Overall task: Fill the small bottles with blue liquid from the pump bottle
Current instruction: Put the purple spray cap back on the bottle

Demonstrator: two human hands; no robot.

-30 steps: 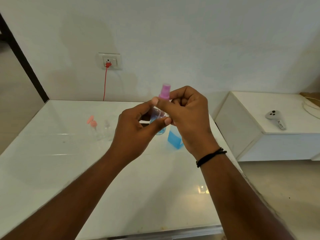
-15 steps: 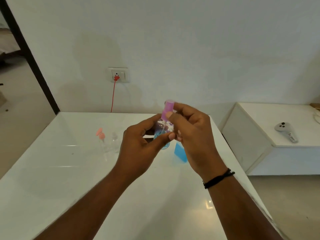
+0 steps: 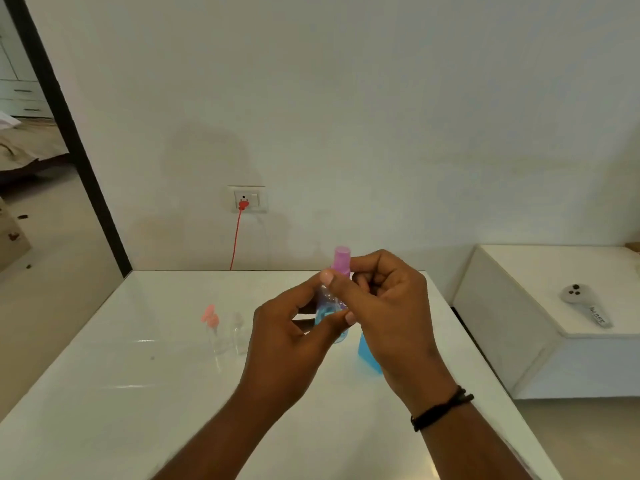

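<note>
I hold a small clear bottle (image 3: 327,306) above the white table (image 3: 138,393); blue liquid shows in its lower part. My left hand (image 3: 287,337) grips its body from the left. My right hand (image 3: 388,313) pinches its purple cap (image 3: 342,259) at the neck. Behind my right hand stands the pump bottle of blue liquid (image 3: 367,355), mostly hidden, only its blue lower corner showing. At the left of the table stand two small clear bottles, one with an orange spray top (image 3: 211,320), one with a clear top (image 3: 239,332).
A white low cabinet (image 3: 519,334) stands right of the table with a white controller (image 3: 585,304) on it. A red cable (image 3: 236,237) hangs from a wall socket behind the table. A dark door frame is at the left.
The view has tilted up, so hands and table sit lower in frame. Both hands stay on the small bottle, and the right fingers have shifted on the purple cap.
</note>
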